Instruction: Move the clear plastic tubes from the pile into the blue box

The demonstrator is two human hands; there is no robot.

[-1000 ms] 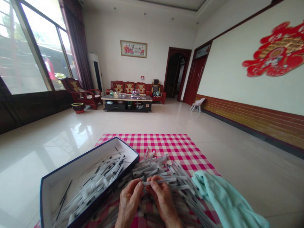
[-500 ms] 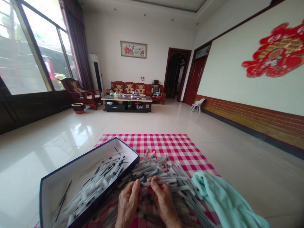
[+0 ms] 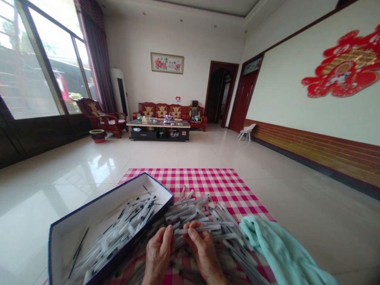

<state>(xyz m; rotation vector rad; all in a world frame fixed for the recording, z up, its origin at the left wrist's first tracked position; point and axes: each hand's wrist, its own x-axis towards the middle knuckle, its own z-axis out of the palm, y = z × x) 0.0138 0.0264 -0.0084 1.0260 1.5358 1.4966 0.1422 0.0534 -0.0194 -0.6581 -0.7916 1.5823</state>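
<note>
Held level in my right hand (image 3: 202, 247) is a whitish, translucent pen (image 3: 213, 227), pinched between thumb and fingers. My left hand (image 3: 157, 251) is at the pen's left end, its thumb pressed against curled fingers; whatever those fingers hold is hidden. Under and around both hands spreads a pile of similar pens (image 3: 187, 209), many with dark ends. To the left stands an open box (image 3: 74, 208) with a white inside and dark blue rim, holding many pen parts (image 3: 127, 227) and thin black refills (image 3: 78, 245).
A pink and white checked cloth (image 3: 219, 180) lies under the pile. A mint green cloth (image 3: 279, 245) is heaped at right. Across the tiled floor (image 3: 202, 154) stand a coffee table (image 3: 158, 124), a wooden sofa (image 3: 142, 109) and a small chair (image 3: 247, 130).
My left hand has shifted slightly left and down, so a little more of the pen's left end shows. My right hand stays almost still with the pen.
</note>
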